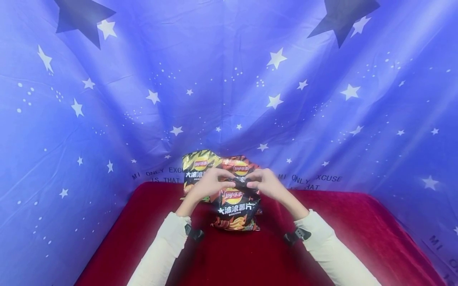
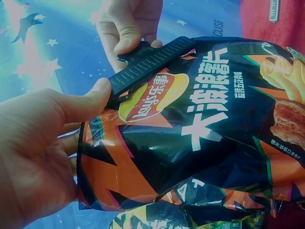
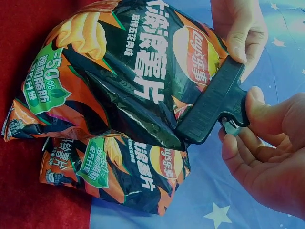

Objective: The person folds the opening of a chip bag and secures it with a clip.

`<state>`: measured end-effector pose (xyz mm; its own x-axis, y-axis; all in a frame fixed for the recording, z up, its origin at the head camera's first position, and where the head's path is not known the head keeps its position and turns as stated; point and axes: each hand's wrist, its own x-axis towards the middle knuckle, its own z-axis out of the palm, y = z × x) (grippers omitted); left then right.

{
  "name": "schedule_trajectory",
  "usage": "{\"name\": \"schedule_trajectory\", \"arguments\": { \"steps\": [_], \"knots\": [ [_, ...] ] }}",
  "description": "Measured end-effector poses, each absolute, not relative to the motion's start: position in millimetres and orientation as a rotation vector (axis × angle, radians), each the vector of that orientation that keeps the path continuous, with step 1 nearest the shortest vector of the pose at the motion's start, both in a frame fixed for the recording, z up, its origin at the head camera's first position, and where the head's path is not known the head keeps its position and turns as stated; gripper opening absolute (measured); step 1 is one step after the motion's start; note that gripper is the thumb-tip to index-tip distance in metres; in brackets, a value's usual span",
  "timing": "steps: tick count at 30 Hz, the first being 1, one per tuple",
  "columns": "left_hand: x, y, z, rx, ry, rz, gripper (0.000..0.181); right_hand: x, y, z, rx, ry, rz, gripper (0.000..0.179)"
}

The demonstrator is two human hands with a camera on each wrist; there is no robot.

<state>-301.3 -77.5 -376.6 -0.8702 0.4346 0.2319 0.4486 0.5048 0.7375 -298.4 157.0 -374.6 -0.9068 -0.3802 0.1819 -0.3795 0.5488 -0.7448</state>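
Note:
A black and orange Lay's potato chip bag [image 1: 234,216] stands in the middle between both hands, its printed front toward me. Across its top lies a black bag clip [image 3: 212,105], long and ribbed. My left hand [image 2: 43,143] pinches the bag's top corner, thumb at one end of the clip and fingers behind the bag. With thumb and fingers, my right hand [image 3: 276,138] pinches the clip's handle. Right behind the front bag is a second orange and black chip bag [image 1: 240,162]. A yellow-green and black chip bag [image 1: 196,158] stands behind the left hand.
A dark red velvet cloth [image 1: 229,258] covers the table. Behind and at both sides hangs a blue curtain [image 1: 222,79] with white stars and printed words. Each wrist wears a black strap with a small camera.

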Motion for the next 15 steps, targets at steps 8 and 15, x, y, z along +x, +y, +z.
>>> {"name": "schedule_trajectory", "arguments": {
  "steps": [8, 15],
  "knots": [
    [-300.4, -73.5, -378.1, -0.726, -2.695, -1.270, 0.018, -299.1, 157.3, -374.0, -0.701, 2.757, -1.311, 0.023],
    [-296.3, -70.3, -377.4, -0.665, -2.693, -1.213, 0.016, -299.2, 157.2, -374.1, -0.709, 2.757, -1.301, 0.024]
  ]
}}
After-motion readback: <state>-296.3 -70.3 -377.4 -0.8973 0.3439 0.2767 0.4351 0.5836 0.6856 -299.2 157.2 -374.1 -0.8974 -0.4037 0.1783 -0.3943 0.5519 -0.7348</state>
